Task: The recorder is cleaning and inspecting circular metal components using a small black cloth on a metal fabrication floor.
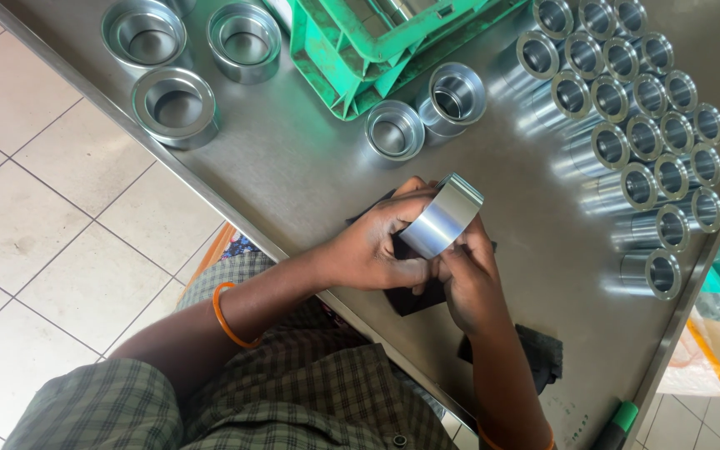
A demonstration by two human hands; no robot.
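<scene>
Both hands close on one steel ring (443,221) held just above the steel table (293,179). The left hand (372,246) wraps its outer wall; the right hand (468,279) pinches it from below, a dark cloth (414,296) under them. The ring looks stiff, fairly heavy and slick — best gripped across the wall, not the polished rim. Beyond stand two loose rings (422,117), a green crate (377,42), wider rings (177,104) far left, and rows of sleeves (643,125) far right.
</scene>
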